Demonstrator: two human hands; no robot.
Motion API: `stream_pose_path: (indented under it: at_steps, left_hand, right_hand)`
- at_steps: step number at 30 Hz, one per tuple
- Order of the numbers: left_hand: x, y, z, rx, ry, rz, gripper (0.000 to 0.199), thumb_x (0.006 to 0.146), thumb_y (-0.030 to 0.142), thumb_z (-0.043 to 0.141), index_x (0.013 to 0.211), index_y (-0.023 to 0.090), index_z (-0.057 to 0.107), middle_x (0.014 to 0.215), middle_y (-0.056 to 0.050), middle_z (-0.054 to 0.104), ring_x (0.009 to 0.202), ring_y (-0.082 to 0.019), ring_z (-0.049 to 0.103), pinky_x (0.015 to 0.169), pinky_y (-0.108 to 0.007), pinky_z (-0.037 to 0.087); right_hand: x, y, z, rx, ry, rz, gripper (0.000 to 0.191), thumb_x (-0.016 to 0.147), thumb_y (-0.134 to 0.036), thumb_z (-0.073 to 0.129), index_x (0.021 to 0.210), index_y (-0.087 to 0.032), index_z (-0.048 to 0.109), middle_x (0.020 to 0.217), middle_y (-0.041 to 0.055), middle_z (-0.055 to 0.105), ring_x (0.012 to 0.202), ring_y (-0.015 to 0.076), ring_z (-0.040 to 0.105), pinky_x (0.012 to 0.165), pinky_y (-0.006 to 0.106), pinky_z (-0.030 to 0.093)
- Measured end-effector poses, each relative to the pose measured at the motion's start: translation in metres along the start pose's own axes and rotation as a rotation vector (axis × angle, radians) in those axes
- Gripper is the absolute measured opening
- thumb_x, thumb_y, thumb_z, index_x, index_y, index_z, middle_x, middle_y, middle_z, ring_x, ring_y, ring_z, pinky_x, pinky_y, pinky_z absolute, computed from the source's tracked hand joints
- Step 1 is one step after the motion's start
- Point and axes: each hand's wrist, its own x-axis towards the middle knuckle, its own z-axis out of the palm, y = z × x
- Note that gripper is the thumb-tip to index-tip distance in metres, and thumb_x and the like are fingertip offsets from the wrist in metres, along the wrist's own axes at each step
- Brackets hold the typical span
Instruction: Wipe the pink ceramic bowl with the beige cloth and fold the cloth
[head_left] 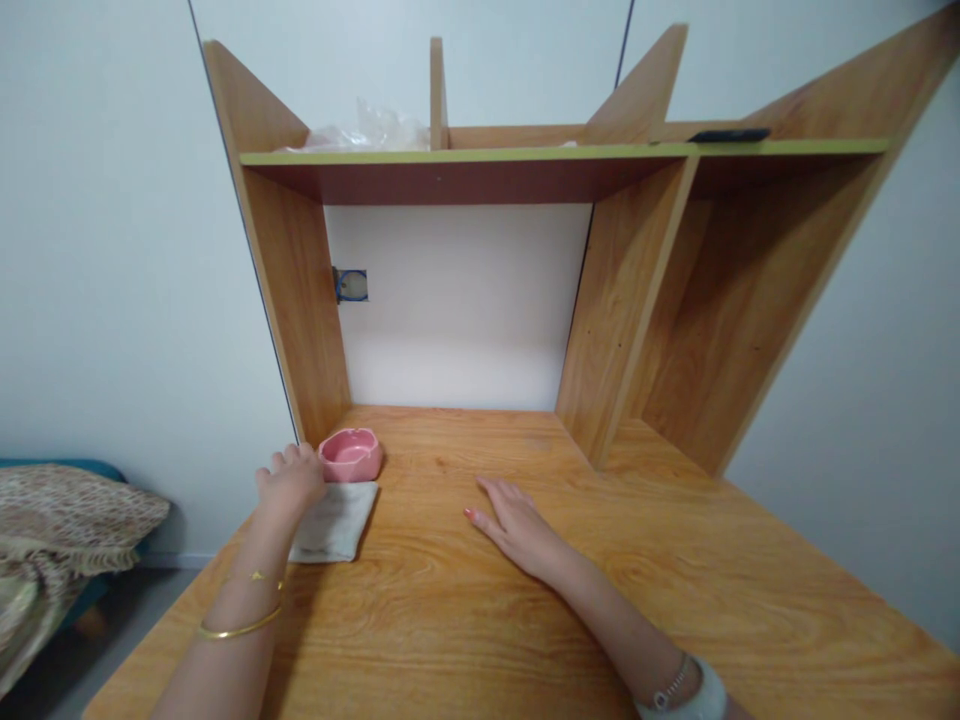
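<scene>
A: Where's the pink dish (351, 456), & what's the L hand (291, 476) doing?

B: Dish sits upright on the wood desk (450, 630). L hand's right at its left side, fingers half-curled. Inner side's hard to see, so can't tell if it grips the dish or just touches.

A: R hand (514, 522)?

B: Right of dish, bit nearer, palm down, fingers loosely stretched, nothing held. Can't tell if it's resting or just above desk.

A: Grey cloth (339, 522)?

B: Folded, just in front of dish. L hand & L arm (244, 600) hide its left part; can't tell if it touches dish.

A: Other unclear stuff?

B: Plastic bag (379, 130), on shelf (487, 156) above dish: contents N/A, too blurry. Dark flat thing (727, 135), same shelf, far up-right of dish: only edge-on, ID unclear. Patterned cover (75, 510), far left of dish: cut off by frame. White wristband (701, 692), nearer & right of dish: partly cut off too.

A: Brands, text?

B: None legible; bag's too blurry to check.
</scene>
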Motion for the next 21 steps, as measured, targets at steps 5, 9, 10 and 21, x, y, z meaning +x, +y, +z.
stream_pose_path:
  at_steps: [5,9,10,21]
  left_hand:
    - [-0.033,0.057,-0.011,0.043,0.220,0.202,0.035,0.078,0.012,0.035,0.108,0.004,0.049,0.109,-0.020,0.053,0.101,-0.030,0.048,0.082,-0.039,0.037]
    - [-0.047,0.100,0.004,-0.064,0.089,0.505,0.049,0.072,0.007,0.038,0.122,0.007,0.041,0.129,-0.018,0.042,0.112,-0.030,0.043,0.091,-0.041,0.033]
    - [-0.049,0.107,0.010,-0.100,0.035,0.578,0.051,0.072,0.006,0.038,0.123,0.007,0.040,0.131,-0.017,0.041,0.113,-0.029,0.042,0.093,-0.041,0.032]
    - [-0.052,0.122,0.043,-0.397,0.057,0.876,0.039,0.086,0.028,0.038,0.121,0.010,0.042,0.128,-0.015,0.045,0.119,-0.024,0.040,0.101,-0.039,0.029]
  right_hand:
    - [0.001,0.003,0.004,-0.026,-0.074,0.069,0.071,0.084,-0.057,0.027,0.138,-0.011,0.021,0.139,0.0136,0.033,0.128,0.0246,0.026,0.104,0.039,0.017]
    - [0.003,0.007,0.006,-0.064,-0.125,0.151,0.072,0.084,-0.057,0.025,0.139,-0.013,0.016,0.144,0.0091,0.022,0.132,0.0244,0.014,0.106,0.042,0.008]
    - [0.003,0.008,0.006,-0.072,-0.135,0.167,0.071,0.084,-0.057,0.024,0.139,-0.013,0.016,0.144,0.0080,0.020,0.132,0.0246,0.012,0.106,0.044,0.007]
    - [0.010,0.020,0.010,-0.101,-0.141,0.292,0.069,0.084,-0.057,0.021,0.140,-0.016,0.013,0.145,0.0067,0.017,0.133,0.0257,0.007,0.105,0.048,0.003]
